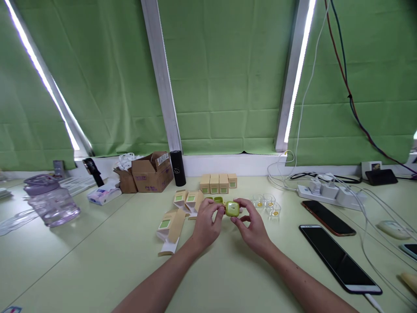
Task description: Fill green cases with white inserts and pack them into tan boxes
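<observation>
A small, shiny green square case (232, 209) is held up between my two hands over the middle of the table. My left hand (208, 222) pinches its left side with thumb and fingers, and my right hand (252, 226) grips the right edge the same way. Just behind my left fingers lie more green pieces (218, 199), partly hidden. Several small clear plastic containers (269, 201) with yellowish centres stand right of my right hand. Left of my left hand are opened kraft cartons with green windows, the nearest carton (170, 226) lying with its flaps out.
Several closed kraft boxes (214, 183) stand in a row behind the hands. A brown cardboard box (151, 174), a black bottle (177, 168) and a purple jug (52, 202) are at left. Two phones, one a white-edged phone (339, 256), and a power strip (330, 193) with cables are at right.
</observation>
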`<state>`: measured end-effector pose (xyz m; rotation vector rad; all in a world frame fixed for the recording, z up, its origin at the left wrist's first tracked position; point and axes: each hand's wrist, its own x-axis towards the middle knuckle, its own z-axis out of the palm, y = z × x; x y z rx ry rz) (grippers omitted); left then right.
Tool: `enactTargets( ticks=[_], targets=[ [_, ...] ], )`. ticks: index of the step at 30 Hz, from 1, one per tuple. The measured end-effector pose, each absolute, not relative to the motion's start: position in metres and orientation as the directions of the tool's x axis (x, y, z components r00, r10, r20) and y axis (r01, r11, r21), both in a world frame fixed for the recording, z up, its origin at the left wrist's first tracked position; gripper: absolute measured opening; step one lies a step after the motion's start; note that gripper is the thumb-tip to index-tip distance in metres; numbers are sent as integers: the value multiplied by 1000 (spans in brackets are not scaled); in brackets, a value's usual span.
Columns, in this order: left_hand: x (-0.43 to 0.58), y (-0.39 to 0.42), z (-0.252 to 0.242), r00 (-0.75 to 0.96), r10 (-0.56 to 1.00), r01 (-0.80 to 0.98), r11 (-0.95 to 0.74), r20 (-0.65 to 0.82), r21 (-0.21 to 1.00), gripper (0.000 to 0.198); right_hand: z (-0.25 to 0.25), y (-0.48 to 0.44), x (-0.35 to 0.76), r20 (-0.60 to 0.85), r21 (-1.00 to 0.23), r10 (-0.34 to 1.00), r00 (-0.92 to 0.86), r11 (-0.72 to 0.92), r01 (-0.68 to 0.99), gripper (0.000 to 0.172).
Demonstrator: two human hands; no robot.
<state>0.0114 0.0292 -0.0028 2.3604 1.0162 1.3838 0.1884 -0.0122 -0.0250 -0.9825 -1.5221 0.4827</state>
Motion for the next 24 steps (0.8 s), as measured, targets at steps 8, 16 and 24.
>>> enactTargets(
  ticks=[8,16,24],
  targets=[
    [11,31,-6,392,630,424,-771,671,475,15,-25,-11,190,509,-858,857,80,498,125,36],
    [9,32,-6,426,541,488,-812,725,319,16,-31,-6,193,443,-895,894,60,445,-28,42],
    [11,25,-3,551,442,460,-869,708,185,46,-34,-3,188,442,-897,893,83,439,45,43]
  ],
)
